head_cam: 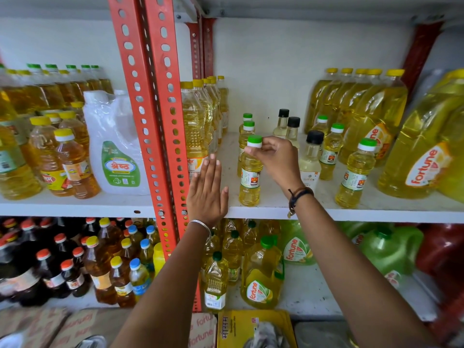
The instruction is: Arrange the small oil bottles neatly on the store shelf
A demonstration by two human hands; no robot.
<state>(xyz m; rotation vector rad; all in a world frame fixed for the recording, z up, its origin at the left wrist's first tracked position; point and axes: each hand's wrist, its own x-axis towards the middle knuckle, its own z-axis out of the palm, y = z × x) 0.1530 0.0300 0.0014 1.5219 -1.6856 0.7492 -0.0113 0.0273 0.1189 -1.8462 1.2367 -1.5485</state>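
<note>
At the far left, the neighbouring bay holds amber and yellow oil bottles and a white jug [114, 144] with a green label, standing just left of the red perforated upright [153, 109]. Right of that post a row of tall yellow-capped bottles [194, 121] runs back toward the wall along the left end of the white shelf [273, 212].

The left hand [207, 188] lies flat at the shelf's front edge, palm down, fingers straight and pressed together with the thumb held a little apart – it grips nothing and reaches toward the tall bottles, just left of the small ones. A thin metal bangle sits on its wrist.

Next comes a file of three small green-capped bottles of yellow oil. The front bottle [249, 172] stands upright near the shelf's front edge, and the right hand [276, 159] pinches its green cap between thumb and fingertips, the other fingers curled (a dark cord bracelet is on this wrist). Two more green-capped bottles [247, 126] stand directly behind it.

Further right are three clear black-capped bottles [311, 156] – one close behind the right hand, two nearer the wall. Beyond them three more small green-capped bottles [356, 172] stand loosely spread, the nearest well apart from the held one. Large yellow-capped bottles [371, 114] and big Fortune jugs [424, 151] fill the right end.
</note>
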